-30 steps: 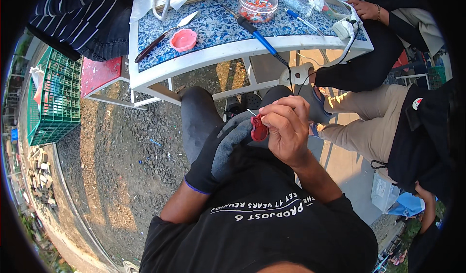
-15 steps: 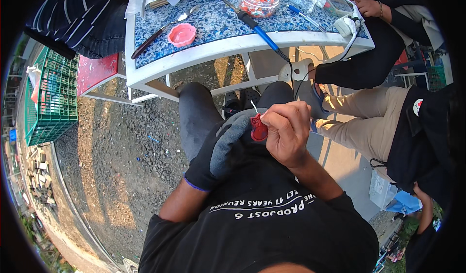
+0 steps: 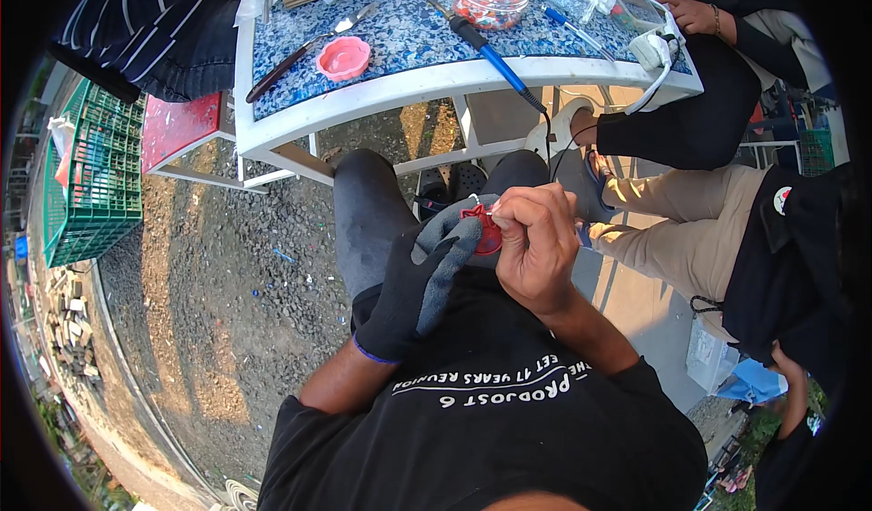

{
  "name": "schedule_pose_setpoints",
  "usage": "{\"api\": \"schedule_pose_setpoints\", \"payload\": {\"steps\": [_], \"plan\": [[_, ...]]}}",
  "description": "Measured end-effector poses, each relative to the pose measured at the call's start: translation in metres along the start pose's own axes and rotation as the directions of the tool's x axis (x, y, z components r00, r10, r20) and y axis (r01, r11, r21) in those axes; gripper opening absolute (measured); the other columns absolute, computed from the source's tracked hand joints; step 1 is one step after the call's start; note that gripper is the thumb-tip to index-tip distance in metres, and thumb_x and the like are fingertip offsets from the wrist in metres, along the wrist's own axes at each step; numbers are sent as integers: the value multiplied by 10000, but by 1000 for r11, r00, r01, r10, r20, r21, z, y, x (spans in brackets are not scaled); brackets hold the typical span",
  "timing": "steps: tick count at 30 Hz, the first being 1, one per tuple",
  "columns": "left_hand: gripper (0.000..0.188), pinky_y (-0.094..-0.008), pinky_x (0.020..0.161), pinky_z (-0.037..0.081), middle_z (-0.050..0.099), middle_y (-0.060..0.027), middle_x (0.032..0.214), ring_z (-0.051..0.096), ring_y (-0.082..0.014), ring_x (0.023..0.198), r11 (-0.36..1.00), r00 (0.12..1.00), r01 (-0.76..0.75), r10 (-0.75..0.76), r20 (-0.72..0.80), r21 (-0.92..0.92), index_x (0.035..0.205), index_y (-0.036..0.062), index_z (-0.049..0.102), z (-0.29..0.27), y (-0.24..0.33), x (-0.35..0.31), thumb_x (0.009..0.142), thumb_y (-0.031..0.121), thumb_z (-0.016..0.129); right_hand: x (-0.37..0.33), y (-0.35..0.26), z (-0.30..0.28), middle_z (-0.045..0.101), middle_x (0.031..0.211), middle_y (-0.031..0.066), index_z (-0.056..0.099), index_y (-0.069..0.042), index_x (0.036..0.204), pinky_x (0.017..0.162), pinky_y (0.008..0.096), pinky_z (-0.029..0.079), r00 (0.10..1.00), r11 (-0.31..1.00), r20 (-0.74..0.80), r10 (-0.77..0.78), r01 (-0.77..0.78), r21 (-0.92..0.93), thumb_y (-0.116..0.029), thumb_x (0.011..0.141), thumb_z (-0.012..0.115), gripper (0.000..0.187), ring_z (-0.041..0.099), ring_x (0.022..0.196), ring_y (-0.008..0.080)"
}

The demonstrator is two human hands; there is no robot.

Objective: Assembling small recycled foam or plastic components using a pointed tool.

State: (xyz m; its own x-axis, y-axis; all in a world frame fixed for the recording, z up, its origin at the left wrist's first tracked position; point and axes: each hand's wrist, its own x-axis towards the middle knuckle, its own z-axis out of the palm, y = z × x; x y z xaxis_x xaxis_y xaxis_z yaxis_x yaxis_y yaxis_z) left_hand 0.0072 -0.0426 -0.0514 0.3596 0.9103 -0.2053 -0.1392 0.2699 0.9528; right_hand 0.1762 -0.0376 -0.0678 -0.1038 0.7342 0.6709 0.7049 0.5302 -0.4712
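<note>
Over my lap, my left hand (image 3: 420, 270), in a black and grey work glove, is closed on a small red charm (image 3: 488, 238) shaped like an animal's head or body. Its thumb and fingers cover the charm's left side. My bare right hand (image 3: 538, 249) has its fingertips pinched at the charm's upper right edge, around a thin white strip or cord (image 3: 493, 209). Most of that strip is hidden by the fingers.
A soldering iron (image 3: 490, 57) lies on the blue speckled table (image 3: 391, 52) beside a clear tub (image 3: 491, 22) of small pieces. Left of it are a pink dish (image 3: 342, 59) and a dark-handled tool (image 3: 277, 75). People are close on both sides.
My left hand has shifted its grip, its thumb now over the charm's front. The white strip that stuck up above the charm is now mostly covered, and my right fingertips pinch near it.
</note>
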Motion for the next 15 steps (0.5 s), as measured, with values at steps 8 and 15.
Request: {"api": "schedule_pose_setpoints", "payload": {"steps": [8, 15], "plan": [[386, -276, 976, 490, 696, -73, 1212, 605, -97, 1104, 999, 999, 19, -21, -35, -49, 1365, -45, 599, 0, -8, 1, 1037, 159, 606, -2, -4, 2, 684, 943, 40, 638, -72, 975, 774, 365, 384, 1000, 1000, -9, 19, -19, 19, -59, 910, 708, 96, 602, 800, 228], [397, -274, 951, 504, 692, -67, 1207, 606, -90, 1085, 992, 994, 57, -68, -90, -113, 1355, -43, 603, 9, -8, -2, 1029, 181, 634, -6, -8, 6, 691, 936, 44, 626, -65, 989, 778, 366, 386, 998, 999, -52, 38, -39, -3, -41, 919, 692, 99, 601, 792, 230]]}}
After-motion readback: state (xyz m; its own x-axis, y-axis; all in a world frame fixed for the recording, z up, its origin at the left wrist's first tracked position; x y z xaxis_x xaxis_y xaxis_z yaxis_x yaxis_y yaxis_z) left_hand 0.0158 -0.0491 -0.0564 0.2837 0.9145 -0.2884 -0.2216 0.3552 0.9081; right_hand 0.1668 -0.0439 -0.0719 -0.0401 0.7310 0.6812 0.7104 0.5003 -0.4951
